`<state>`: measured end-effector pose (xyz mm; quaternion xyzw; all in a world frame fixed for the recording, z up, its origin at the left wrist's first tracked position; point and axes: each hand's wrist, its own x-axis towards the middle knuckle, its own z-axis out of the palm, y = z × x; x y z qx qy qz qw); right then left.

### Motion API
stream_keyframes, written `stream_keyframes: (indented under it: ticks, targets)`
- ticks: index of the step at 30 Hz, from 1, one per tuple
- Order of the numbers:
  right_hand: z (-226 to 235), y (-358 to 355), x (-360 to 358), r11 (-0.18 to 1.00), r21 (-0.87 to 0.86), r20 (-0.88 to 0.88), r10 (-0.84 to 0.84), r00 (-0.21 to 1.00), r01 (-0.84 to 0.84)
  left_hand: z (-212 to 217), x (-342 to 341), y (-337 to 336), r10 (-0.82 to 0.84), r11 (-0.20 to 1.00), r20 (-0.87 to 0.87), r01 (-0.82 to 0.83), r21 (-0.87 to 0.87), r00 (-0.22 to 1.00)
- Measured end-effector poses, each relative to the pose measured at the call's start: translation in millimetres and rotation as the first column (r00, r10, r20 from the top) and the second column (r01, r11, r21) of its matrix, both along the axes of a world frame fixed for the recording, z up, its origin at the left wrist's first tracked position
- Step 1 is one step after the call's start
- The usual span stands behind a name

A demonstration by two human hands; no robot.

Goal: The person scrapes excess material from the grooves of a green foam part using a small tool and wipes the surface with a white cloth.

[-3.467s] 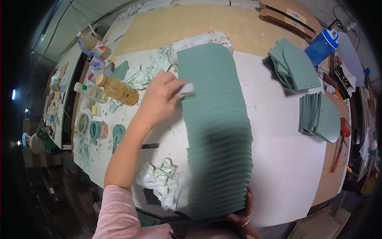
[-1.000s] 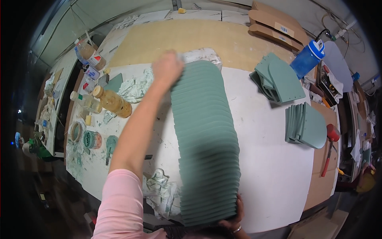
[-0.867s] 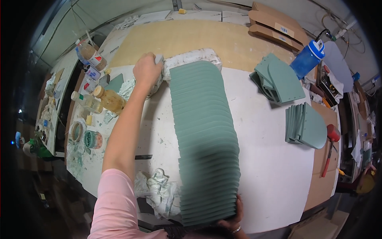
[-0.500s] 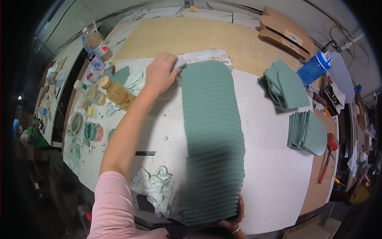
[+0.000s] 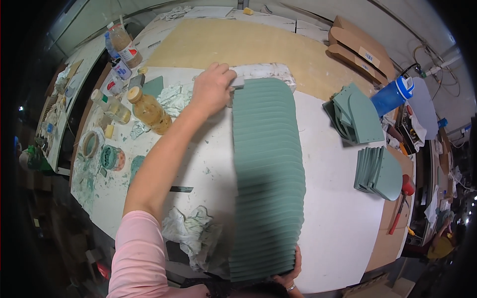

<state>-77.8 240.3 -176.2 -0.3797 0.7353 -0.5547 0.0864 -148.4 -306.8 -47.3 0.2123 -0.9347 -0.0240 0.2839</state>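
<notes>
A long row of overlapping green panels [image 5: 268, 149] with rounded corners runs from the far middle of the table to its near edge. My left hand [image 5: 213, 89] is closed on a small light-grey block [image 5: 237, 83], held against the row's far left corner. At the near right corner, my right hand [image 5: 293, 272] grips the side of the row; part of it is hidden below the panels. Behind the row's far end lies a white, stained slab [image 5: 271, 71].
Bottles, among them one with yellowish contents [image 5: 149, 113], and a green-smeared jar [image 5: 112, 158] stand at left. A crumpled cloth [image 5: 191, 231] lies near my left arm. To the right are more green panels [image 5: 380, 171], a blue bottle [image 5: 390, 98] and a red mallet [image 5: 407, 186].
My left hand has shifted slightly right with the grey block, onto the row's far left corner. My right hand stays at the near end. The whole view has moved a little.
</notes>
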Motion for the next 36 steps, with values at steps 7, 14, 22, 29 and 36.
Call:
stream_keyframes:
  ticks: [7, 14, 22, 29, 36]
  targets:
    - [3, -4, 1, 1.000, 0.017, -0.017, 0.012, 1.000, -0.012, 4, -16, -12, -0.116, 0.992, -0.023, 0.115, -0.053, 0.993]
    - [5, -2, -4, 1.000, -0.022, 0.011, 0.004, 1.000, -0.004, 11, -13, -32, -0.234, 0.972, 0.126, 0.234, 0.021, 0.964]
    - [3, 3, -1, 0.999, -0.025, 0.040, -0.041, 0.998, 0.042, 19, -23, -43, -0.343, 0.939, 0.180, 0.334, 0.077, 0.922]
    - [-1, -3, 2, 0.999, -0.018, 0.024, -0.034, 0.999, 0.034, 20, -29, -41, -0.360, 0.933, 0.146, 0.354, 0.066, 0.921]
    - [8, -3, 0, 0.999, -0.014, 0.028, -0.036, 0.999, 0.037, 35, 19, -56, -0.298, 0.953, 0.265, 0.271, 0.135, 0.917]
